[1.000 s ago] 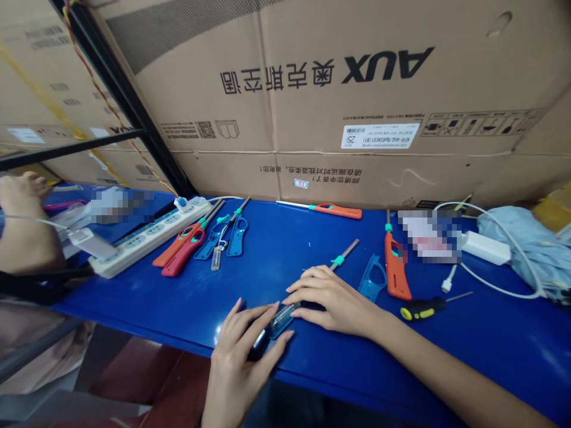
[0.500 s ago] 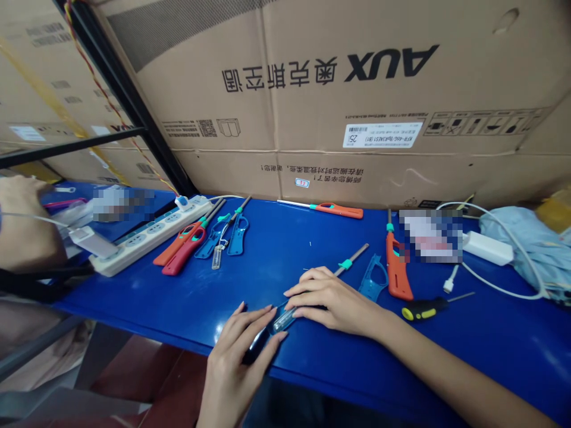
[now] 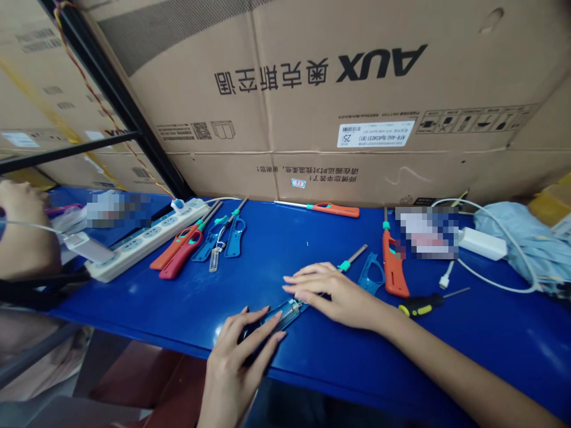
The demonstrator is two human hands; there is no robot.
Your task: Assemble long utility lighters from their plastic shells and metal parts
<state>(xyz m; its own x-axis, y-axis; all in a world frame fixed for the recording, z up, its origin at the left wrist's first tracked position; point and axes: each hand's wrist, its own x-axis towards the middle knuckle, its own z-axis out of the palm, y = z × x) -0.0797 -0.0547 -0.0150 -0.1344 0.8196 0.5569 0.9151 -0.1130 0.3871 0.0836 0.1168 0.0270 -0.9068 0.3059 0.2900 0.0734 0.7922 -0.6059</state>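
Low on the blue table, my left hand is shut on the dark near end of a long blue lighter shell, which has small metal parts showing inside. My right hand lies over its far end, fingers curled around it and hiding the middle. Past those fingers, a metal lighter tube with a teal collar points up and to the right. Closest to my right hand are an empty blue lighter shell and an orange utility lighter. A yellow-and-black screwdriver lies beyond them.
Further lighters and blue shells lie beside a white power strip. An orange lighter lies along the back. Cardboard boxes wall the table's far side. Another person's arm enters at left.
The blue shell now lies flatter between my hands, with its inside showing more. The metal tube has swung slightly toward the right. The whole view has shifted a little.
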